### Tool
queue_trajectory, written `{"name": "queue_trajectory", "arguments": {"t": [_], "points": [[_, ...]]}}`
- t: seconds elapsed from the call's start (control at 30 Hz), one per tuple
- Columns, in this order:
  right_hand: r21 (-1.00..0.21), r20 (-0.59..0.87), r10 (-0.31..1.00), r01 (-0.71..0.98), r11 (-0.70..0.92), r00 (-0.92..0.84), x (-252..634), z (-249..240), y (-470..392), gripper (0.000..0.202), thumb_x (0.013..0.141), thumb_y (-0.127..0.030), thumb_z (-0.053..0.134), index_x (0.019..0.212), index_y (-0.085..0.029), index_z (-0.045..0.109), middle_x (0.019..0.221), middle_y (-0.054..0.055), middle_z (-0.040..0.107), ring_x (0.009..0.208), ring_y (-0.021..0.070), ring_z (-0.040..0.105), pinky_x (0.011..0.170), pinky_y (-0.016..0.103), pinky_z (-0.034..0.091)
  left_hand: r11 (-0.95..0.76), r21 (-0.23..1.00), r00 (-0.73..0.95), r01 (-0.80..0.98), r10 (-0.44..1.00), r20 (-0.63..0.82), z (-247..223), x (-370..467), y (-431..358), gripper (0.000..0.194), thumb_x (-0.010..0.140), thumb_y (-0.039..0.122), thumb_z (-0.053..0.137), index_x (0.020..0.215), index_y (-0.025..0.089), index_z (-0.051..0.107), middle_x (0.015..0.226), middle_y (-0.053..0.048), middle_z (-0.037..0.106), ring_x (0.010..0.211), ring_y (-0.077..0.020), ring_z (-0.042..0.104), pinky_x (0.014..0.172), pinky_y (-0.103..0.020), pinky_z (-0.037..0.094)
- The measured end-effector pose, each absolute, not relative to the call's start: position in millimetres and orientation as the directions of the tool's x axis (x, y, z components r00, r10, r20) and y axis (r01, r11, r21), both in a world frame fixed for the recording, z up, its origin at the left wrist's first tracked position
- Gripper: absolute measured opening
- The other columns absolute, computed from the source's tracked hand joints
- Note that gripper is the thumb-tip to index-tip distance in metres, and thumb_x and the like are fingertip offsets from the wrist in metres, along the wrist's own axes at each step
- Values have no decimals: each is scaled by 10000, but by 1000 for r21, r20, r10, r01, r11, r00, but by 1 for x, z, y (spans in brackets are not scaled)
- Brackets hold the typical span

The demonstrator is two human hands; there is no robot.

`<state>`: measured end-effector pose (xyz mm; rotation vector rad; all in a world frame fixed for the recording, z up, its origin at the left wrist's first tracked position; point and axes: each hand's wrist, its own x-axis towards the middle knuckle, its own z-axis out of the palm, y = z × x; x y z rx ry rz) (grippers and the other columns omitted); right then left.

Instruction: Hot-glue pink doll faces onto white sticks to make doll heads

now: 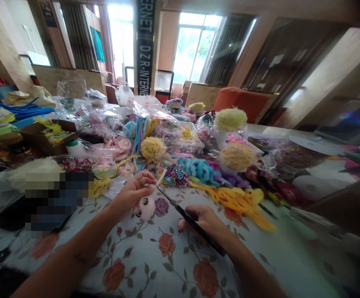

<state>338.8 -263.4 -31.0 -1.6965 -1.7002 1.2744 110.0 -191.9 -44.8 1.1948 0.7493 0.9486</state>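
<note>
My left hand [139, 188] pinches a small white strip [161, 177] above the flowered tablecloth [145, 256]. In my right hand [206, 223] is a pair of long dark scissors [184, 214], pointing up and left, with the tips at the lower end of the strip. Whether the tips touch the strip is too small to tell. A pale doll face [145, 208] with painted eyes lies on the cloth just below my left hand, beside a printed purple rose.
Yellow fibre [237, 200] and blue wool [198, 169] lie behind my right hand. A fluffy yellow ball [153, 148], plastic bags and an open cardboard box [65, 138] crowd the back. A dark flat object [58, 200], partly pixelated, lies at the left.
</note>
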Motion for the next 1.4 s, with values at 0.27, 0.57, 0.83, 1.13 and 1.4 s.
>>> {"name": "queue_trajectory", "arguments": {"t": [0.27, 0.57, 0.83, 1.13, 1.4], "points": [[-811, -280, 948, 565, -150, -150, 333, -32, -263, 308, 624, -387, 696, 557, -176, 482, 554, -54, 389, 549, 96, 359, 480, 213, 258, 61, 998, 434, -30, 900, -42, -37, 109, -197, 270, 774, 292, 630, 1003, 186, 728, 496, 46, 455, 415, -59, 290, 404, -203, 230], [-785, -188, 969, 617, -50, -161, 332, -34, -265, 355, 654, -476, 674, 536, -167, 544, 549, -38, 405, 589, 124, 393, 509, 224, 280, 54, 998, 459, -43, 888, -28, -47, 105, -192, 315, 783, 324, 641, 1071, 213, 706, 585, 32, 521, 380, -32, 270, 356, -199, 174], [-727, -141, 972, 686, 26, -186, 332, -35, -268, 304, 698, -437, 660, 579, -159, 618, 567, -26, 475, 600, 139, 470, 523, 228, 301, 97, 993, 485, -60, 873, -56, -40, 104, -194, 384, 770, 299, 654, 1141, 200, 663, 464, 96, 358, 296, -21, 289, 311, -182, 162], [-225, -35, 999, 974, 11, -20, 379, -25, -260, 184, 675, -278, 687, 834, -208, 748, 828, 91, 717, 802, 272, 631, 646, 316, 411, 113, 988, 437, -109, 898, -54, -43, 107, -193, 470, 777, 365, 669, 1214, 206, 605, 548, 78, 479, 289, -11, 350, 299, -168, 195], [-236, 677, 682, 795, 558, -277, 350, -38, -262, 335, 918, -146, 456, 1222, -165, 596, 1304, 132, 593, 1266, 251, 479, 1023, 419, 429, 277, 960, 702, -45, 692, -166, -59, 123, -211, 440, 752, 331, 706, 1178, 230, 655, 526, 48, 520, 346, -28, 319, 351, -181, 205]]}}
